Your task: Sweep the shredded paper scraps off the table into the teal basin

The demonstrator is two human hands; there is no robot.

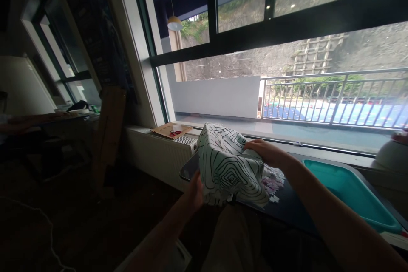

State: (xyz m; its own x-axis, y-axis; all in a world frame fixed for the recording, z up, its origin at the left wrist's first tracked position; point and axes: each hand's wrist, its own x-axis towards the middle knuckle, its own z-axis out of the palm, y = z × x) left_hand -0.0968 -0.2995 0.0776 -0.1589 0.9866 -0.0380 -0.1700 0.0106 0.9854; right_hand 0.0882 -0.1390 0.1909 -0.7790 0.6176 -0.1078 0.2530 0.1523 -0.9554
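A white cloth with black contour-line patterns [227,165] is bunched up over the near left end of a dark table [287,210]. My left hand [195,189] grips the cloth's lower left edge from below. My right hand [266,153] holds its upper right side, fingers closed on the fabric. Small pale puzzle-like pieces [272,182] lie on the table just right of the cloth, partly hidden under it.
A teal tray [350,193] sits on the table to the right. A white radiator [159,155] with cardboard and red scissors [174,132] on top stands under the big window. A wooden board [108,131] leans at left; a white cable [44,225] trails on the dark floor.
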